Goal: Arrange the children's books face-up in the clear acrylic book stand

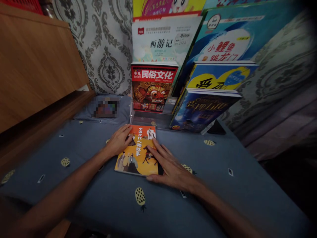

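A small orange-yellow book point(143, 164) with white Chinese lettering and drawn figures lies face up on the blue cloth. My left hand point(119, 140) rests against its upper left side, fingers stretched out and their tips at the cover's edge. Along the right side, my right hand point(170, 167) is spread, its fingertips on the cover and its thumb near the lower right corner. Neither hand lifts the book. Right behind it stands a clear display rack point(151, 119) of books.
Upright in the rack are a red book point(155, 87), a pale book point(164, 41), a dark blue book point(201, 109) and several others. A blurred-out item point(106, 107) lies at the back left. A wooden cabinet point(39, 59) borders the left; patterned curtain point(109, 49) hangs behind.
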Demonstrator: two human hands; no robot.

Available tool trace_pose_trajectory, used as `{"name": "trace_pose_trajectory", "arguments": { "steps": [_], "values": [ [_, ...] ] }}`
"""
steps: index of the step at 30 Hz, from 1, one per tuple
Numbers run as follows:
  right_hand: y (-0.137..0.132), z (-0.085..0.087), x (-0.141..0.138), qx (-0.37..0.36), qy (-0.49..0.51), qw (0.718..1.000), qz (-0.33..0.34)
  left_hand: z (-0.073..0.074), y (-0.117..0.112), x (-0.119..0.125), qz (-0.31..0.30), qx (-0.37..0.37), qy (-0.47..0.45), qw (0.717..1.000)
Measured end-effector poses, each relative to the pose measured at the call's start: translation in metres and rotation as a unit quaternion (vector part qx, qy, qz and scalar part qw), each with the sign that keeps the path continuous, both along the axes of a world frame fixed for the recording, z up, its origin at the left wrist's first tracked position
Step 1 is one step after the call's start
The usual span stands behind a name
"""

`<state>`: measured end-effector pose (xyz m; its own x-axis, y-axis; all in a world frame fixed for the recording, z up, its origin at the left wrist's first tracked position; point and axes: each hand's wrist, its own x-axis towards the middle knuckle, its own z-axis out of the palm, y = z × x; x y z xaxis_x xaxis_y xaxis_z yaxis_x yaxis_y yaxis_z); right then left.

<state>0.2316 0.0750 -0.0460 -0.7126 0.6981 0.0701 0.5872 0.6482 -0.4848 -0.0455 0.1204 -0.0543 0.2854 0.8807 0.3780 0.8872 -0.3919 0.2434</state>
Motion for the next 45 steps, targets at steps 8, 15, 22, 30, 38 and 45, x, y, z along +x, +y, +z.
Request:
{"name": "trace_pose_trajectory", "arguments": {
  "steps": [8,15,22,30,38,45],
  "values": [
    [0.029,-0.003,-0.011,0.004,0.033,0.999,-0.010,-0.001,0.001,-0.001,-0.003,0.000,0.003,1.000],
    [0.076,-0.021,-0.028,0.054,0.060,0.993,-0.086,-0.002,0.002,-0.001,-0.006,0.007,0.004,1.000],
    [0.078,-0.028,-0.031,0.086,0.057,0.988,-0.116,0.001,0.001,0.000,0.000,-0.010,0.010,1.000],
    [0.078,-0.031,-0.030,0.099,0.064,0.986,-0.114,-0.002,0.002,-0.001,0.002,-0.008,0.016,1.000],
    [0.079,-0.030,-0.029,0.105,0.067,0.987,-0.104,-0.006,0.003,-0.003,-0.004,-0.005,0.020,1.000],
    [0.077,-0.027,-0.032,0.098,0.058,0.987,-0.111,-0.005,0.003,-0.005,-0.020,-0.027,0.040,0.999]
  ]
}}
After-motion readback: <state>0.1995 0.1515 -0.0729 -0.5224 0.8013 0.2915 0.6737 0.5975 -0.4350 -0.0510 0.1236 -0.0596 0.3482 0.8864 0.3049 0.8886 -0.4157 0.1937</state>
